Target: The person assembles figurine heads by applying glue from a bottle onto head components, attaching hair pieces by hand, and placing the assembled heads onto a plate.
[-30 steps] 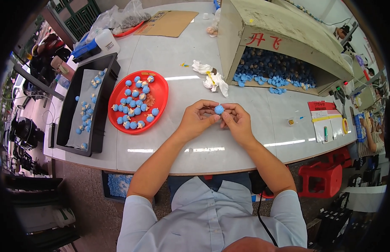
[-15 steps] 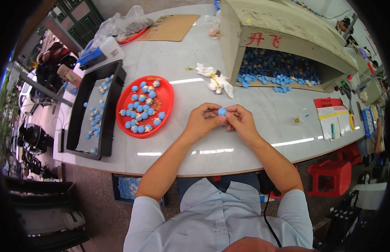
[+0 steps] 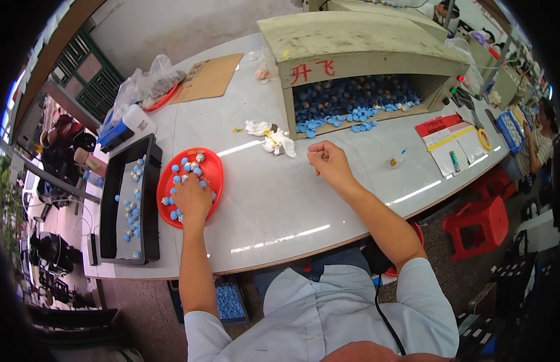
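Note:
My left hand [image 3: 193, 198] reaches into a round red plastic tray [image 3: 216, 171], among small blue balls with whitish, star-like bits on them. Its back faces me and covers the fingertips, so any ball in its grasp is hidden. One blue ball [image 3: 197, 171] sits right beside its fingers. Over the middle of the table, my right hand [image 3: 330, 164] is raised with fingers curled in. Whether something small is inside it does not show. Crumpled white tissue [image 3: 279, 143] lies just left of that hand.
Left of the red tray, a black tray [image 3: 148, 205] contains more blue balls. A beige metal housing [image 3: 364, 66] at the back shelters a heap of blue pieces [image 3: 352, 99]. Papers [image 3: 444, 139], yellow tape [image 3: 484, 140] and a small pot [image 3: 393, 162] lie right. A person [image 3: 538, 142] sits far right.
My hands have parted. The left has gone from the middle of the table into the red tray; the right stays raised, and the blue ball between them is no longer visible there. The view has shifted.

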{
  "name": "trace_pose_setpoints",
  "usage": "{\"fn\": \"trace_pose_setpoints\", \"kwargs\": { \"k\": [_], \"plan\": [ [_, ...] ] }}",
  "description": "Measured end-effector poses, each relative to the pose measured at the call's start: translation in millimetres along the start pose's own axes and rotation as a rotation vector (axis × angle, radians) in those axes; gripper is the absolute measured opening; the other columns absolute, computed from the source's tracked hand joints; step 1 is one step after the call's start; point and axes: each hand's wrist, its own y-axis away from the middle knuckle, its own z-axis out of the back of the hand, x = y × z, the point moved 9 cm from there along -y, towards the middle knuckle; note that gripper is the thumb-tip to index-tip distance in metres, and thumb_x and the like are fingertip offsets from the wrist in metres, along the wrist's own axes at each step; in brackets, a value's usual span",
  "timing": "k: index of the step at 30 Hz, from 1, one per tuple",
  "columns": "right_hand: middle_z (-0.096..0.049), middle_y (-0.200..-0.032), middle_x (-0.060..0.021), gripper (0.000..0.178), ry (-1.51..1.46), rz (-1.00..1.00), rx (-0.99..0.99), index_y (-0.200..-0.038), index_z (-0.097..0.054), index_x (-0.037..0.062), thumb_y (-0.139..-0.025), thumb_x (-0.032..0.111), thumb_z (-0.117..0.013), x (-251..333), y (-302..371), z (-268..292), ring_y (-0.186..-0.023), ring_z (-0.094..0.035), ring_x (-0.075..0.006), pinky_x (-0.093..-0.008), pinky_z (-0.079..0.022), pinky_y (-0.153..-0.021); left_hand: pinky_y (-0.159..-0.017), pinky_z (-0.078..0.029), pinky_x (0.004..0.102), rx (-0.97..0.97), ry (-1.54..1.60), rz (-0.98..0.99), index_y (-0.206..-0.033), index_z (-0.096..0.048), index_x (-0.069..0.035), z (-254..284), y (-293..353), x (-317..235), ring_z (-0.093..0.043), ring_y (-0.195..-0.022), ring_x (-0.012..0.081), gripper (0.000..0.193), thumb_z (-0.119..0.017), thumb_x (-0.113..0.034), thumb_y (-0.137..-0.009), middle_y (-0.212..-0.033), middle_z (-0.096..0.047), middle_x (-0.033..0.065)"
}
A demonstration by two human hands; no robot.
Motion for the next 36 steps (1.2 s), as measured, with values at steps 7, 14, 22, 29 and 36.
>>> {"fn": "trace_pose_setpoints", "kwargs": {
  "k": [7, 14, 22, 29, 36],
  "plan": [
    [-0.067, -0.096, -0.0123, 0.019, 0.781, 0.356, -0.439, -0.101, -0.065, 0.0073, -0.082, 0.008, -0.061, 28, -72, 88, -0.085, -0.064, -0.0319, -0.0429, -0.051, -0.070, -0.089, -0.045, 0.0439, -0.320, 0.514, -0.175, -0.116, -0.061, -0.002, 37, 15, -68, -0.058, -0.105, 0.0316, 0.042, -0.072, -0.021, -0.080, -0.108, -0.064, 0.0146],
    [-0.060, -0.121, -0.0139, 0.042, 1.360, 0.187, -0.051, -0.120, -0.061, 0.0165, -0.078, 0.016, -0.065, 20, -168, 63, -0.108, -0.059, -0.0345, -0.0455, -0.051, -0.087, -0.084, -0.047, 0.0398, -0.201, 0.773, -0.443, -0.108, -0.063, -0.004, -6, 51, -151, -0.060, -0.096, 0.0312, 0.030, -0.070, -0.016, -0.081, -0.104, -0.064, 0.0131],
    [-0.060, -0.125, -0.0153, 0.049, 1.445, 0.051, -0.069, -0.130, -0.053, 0.0154, -0.084, 0.031, -0.061, 20, -184, 57, -0.113, -0.059, -0.0337, -0.0450, -0.051, -0.090, -0.080, -0.048, 0.0379, -0.136, 0.928, -0.404, -0.101, -0.065, -0.004, -14, 46, -145, -0.061, -0.094, 0.0292, 0.020, -0.068, -0.012, -0.083, -0.098, -0.066, 0.0114],
    [-0.065, -0.117, -0.0133, 0.042, 1.274, 0.055, -0.200, -0.121, -0.062, 0.0187, -0.079, 0.020, -0.061, 24, -171, 67, -0.105, -0.064, -0.0313, -0.0419, -0.053, -0.086, -0.079, -0.049, 0.0370, -0.090, 0.965, -0.375, -0.101, -0.065, -0.003, -16, 44, -143, -0.062, -0.093, 0.0278, 0.019, -0.067, -0.012, -0.084, -0.097, -0.066, 0.0117],
    [-0.067, -0.109, -0.0141, 0.035, 1.461, -0.017, -0.116, -0.110, -0.067, 0.0162, -0.076, 0.022, -0.062, 11, -174, 85, -0.100, -0.064, -0.0334, -0.0435, -0.052, -0.083, -0.077, -0.050, 0.0366, -0.015, 1.010, -0.319, -0.102, -0.065, -0.002, -33, 42, -146, -0.064, -0.092, 0.0267, 0.020, -0.066, -0.013, -0.085, -0.098, -0.066, 0.0124]
  ]
}}
